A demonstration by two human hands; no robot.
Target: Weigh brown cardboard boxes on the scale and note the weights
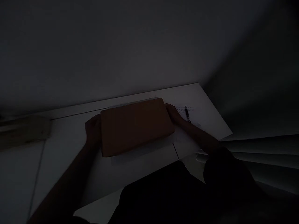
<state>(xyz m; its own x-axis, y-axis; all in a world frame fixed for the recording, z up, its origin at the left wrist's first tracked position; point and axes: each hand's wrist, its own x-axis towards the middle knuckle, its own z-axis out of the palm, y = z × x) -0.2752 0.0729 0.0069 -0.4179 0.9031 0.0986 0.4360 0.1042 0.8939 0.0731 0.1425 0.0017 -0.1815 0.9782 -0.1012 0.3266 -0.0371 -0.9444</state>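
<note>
- We are working over a white table (pixel 70 146) in very dim light, so its edges are reading poorly and we could misjudge where it ends.
- We are gripping a brown cardboard box (pixel 135 126) by its two short ends at the table's middle; it could twist or slide if one side loosens.
- Our left hand (pixel 92 130) and right hand (pixel 174 114) are pressing flat against it, and sideways pressure alone may slip.
- A pen (pixel 187 114) is lying just beside the right hand; a nudge could roll it.
</note>
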